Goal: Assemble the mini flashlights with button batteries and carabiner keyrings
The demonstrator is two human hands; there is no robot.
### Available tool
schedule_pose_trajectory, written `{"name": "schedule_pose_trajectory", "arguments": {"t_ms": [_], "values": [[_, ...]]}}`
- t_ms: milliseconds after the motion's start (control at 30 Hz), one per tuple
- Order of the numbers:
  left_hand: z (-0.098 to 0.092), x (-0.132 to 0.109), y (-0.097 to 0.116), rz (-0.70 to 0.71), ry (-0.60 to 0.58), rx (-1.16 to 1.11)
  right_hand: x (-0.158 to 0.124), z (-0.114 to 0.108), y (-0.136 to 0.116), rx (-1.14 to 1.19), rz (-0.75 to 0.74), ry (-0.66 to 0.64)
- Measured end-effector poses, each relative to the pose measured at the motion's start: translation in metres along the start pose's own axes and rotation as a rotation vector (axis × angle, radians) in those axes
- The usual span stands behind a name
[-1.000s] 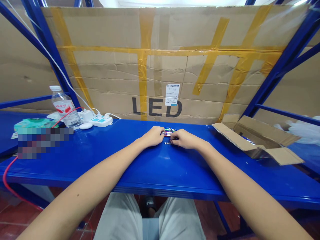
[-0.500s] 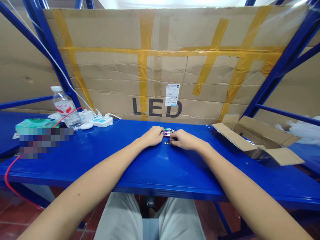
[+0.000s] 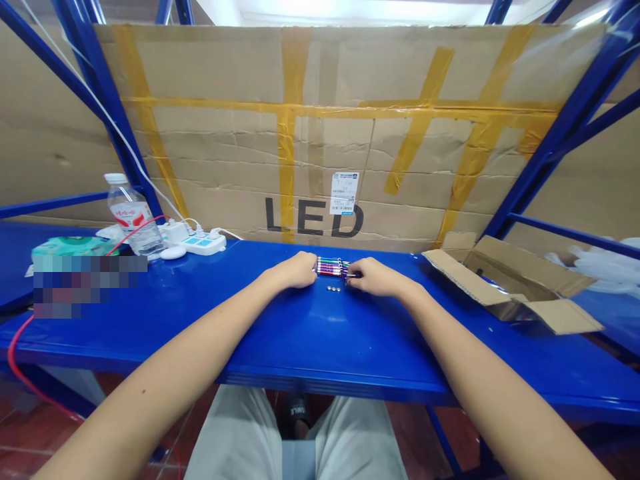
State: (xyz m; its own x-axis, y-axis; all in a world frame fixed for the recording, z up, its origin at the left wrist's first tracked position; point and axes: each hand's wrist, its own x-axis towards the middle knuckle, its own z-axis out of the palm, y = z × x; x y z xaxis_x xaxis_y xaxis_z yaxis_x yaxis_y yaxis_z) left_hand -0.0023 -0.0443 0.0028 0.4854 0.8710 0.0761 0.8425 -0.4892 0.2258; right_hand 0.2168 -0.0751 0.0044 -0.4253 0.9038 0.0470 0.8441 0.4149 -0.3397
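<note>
slim shiny colored sticks (image 3: 329, 267) lie side by side on the blue table (image 3: 320, 333), at 12 o'clock from where you sit. your left hand (image 3: 301, 269) meets their 9 o'clock ends with curled fingers; whether these clamp, i cannot tell. your right hand (image 3: 370, 277) sits at their 3 o'clock ends, thumb and fingers bent close together, though any grip is too small to make out. three small silver discs (image 3: 333, 289) lie near the sticks at 6 o'clock. well apart, an open cardboard box (image 3: 460, 277) stands toward 3 o'clock, and a bottle (image 3: 131, 217) toward 9 o'clock.
</note>
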Motion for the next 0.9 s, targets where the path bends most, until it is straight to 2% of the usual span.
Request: {"name": "schedule_pose_trajectory", "arguments": {"t_ms": [200,367,567,900], "values": [[0.005,0.000,0.005,-0.009,0.004,-0.041,0.001,0.002,0.001,0.031,0.009,-0.044],[0.000,-0.003,0.011,-0.099,-0.057,-0.149,0.002,0.003,0.002,0.015,0.021,-0.062],[-0.007,-0.008,0.018,-0.205,-0.196,-0.325,0.002,0.002,0.001,0.033,0.029,-0.086],[-0.012,-0.011,0.019,-0.274,-0.259,-0.413,-0.001,0.000,-0.001,0.035,-0.024,-0.064]]}}
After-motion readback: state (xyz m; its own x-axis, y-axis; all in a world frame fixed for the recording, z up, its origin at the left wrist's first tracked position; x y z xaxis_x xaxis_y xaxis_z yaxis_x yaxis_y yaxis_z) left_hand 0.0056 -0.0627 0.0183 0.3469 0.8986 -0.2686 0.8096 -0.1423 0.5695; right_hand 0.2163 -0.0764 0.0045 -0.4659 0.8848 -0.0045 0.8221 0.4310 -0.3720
